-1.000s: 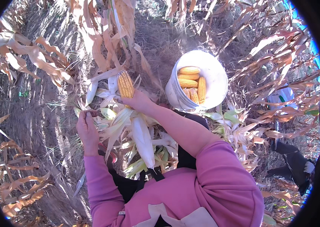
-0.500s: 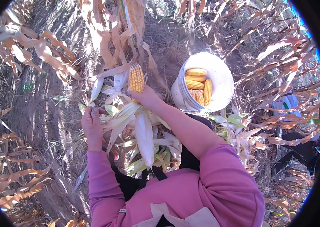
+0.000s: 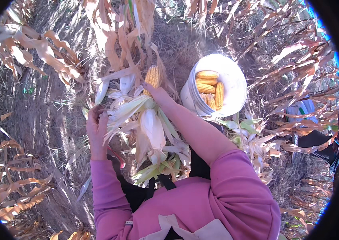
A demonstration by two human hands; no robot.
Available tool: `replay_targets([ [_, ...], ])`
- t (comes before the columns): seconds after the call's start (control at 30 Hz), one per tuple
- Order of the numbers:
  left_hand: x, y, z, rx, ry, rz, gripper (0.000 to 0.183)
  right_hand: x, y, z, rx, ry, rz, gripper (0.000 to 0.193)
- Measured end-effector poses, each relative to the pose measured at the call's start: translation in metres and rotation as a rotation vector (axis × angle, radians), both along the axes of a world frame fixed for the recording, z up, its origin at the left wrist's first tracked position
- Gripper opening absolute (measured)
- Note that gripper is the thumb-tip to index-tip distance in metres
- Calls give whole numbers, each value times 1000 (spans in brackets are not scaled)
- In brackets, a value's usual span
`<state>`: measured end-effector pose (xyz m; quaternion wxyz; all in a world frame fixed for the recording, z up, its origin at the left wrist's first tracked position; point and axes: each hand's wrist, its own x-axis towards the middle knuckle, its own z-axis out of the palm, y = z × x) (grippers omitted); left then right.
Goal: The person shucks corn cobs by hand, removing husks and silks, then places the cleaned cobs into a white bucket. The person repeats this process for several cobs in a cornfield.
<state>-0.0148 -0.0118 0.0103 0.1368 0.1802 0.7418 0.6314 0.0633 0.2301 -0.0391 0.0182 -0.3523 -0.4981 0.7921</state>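
A yellow ear of corn [image 3: 152,75] stands tip up in my right hand [image 3: 158,94], whose fingers are wrapped round its lower part. Peeled-back pale husk [image 3: 152,130] hangs from the ear's base toward my lap. To the left, my left hand [image 3: 96,122] has its fingers curled beside the loose ends of the husk leaves. What its fingers hold, if anything, I cannot make out. Just beyond that hand are whitish ears still in husk [image 3: 102,91], lying by the dry stalks.
A white bucket [image 3: 233,86] stands tilted at the right, with several husked yellow ears [image 3: 206,87] inside. Stripped husks [image 3: 247,130] lie in front of it. Dry corn stalks [image 3: 113,32] rise ahead and on both sides. A dark object [image 3: 315,146] sits far right.
My right hand has moved the ear slightly right, and its husk now hangs in a wider spread. My left hand has shifted a little upward, its fingers more curled.
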Motion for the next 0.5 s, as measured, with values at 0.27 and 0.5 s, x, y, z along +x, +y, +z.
replay_targets([
  [0.27,-10,-10,-8,-18,127,87,39,2,-33,-3,129,27,15,45],
  [0.5,-1,-3,5,17,131,67,31,1,-20,-53,64,128,-260,42],
])
